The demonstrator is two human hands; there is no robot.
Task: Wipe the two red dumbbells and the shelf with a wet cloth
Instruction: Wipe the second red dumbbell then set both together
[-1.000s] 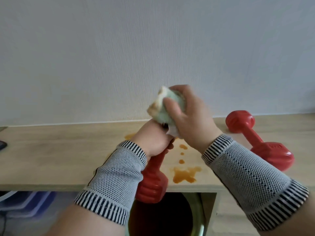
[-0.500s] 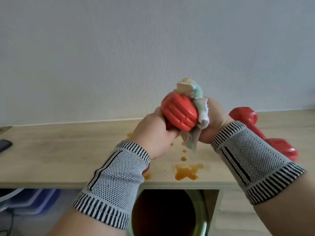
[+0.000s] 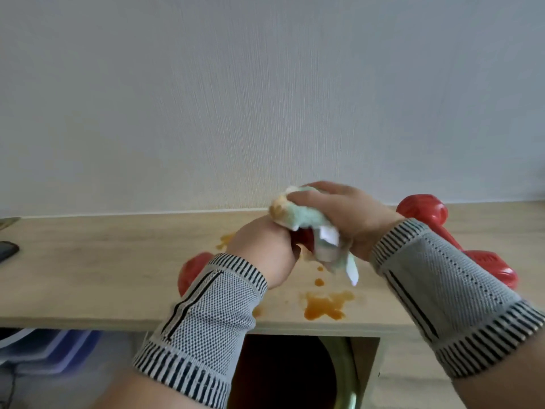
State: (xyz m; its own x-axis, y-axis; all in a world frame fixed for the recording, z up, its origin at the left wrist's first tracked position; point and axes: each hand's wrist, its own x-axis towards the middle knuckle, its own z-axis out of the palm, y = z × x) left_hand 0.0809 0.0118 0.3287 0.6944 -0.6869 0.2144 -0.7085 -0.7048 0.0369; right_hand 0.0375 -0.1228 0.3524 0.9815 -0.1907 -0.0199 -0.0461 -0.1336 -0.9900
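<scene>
My left hand (image 3: 262,249) grips a red dumbbell (image 3: 191,271) by its handle above the wooden shelf (image 3: 88,276); one red end shows left of my wrist, the other end is mostly covered. My right hand (image 3: 348,216) holds a pale green and white cloth (image 3: 298,216), stained orange at its tip, pressed over that covered end. A second red dumbbell (image 3: 424,211) lies on the shelf at the right, partly hidden behind my right wrist. Orange-brown spill stains (image 3: 324,305) mark the shelf near its front edge.
A white wall rises behind the shelf. A dark flat object (image 3: 7,250) lies at the shelf's left edge. Below the shelf sit a round metal basin (image 3: 345,373) in a compartment and blue plastic containers (image 3: 53,346) at the left.
Both hands have dropped lower toward the shelf. The dumbbell has tilted so its near end now points left, and the cloth has moved over the top of the other end.
</scene>
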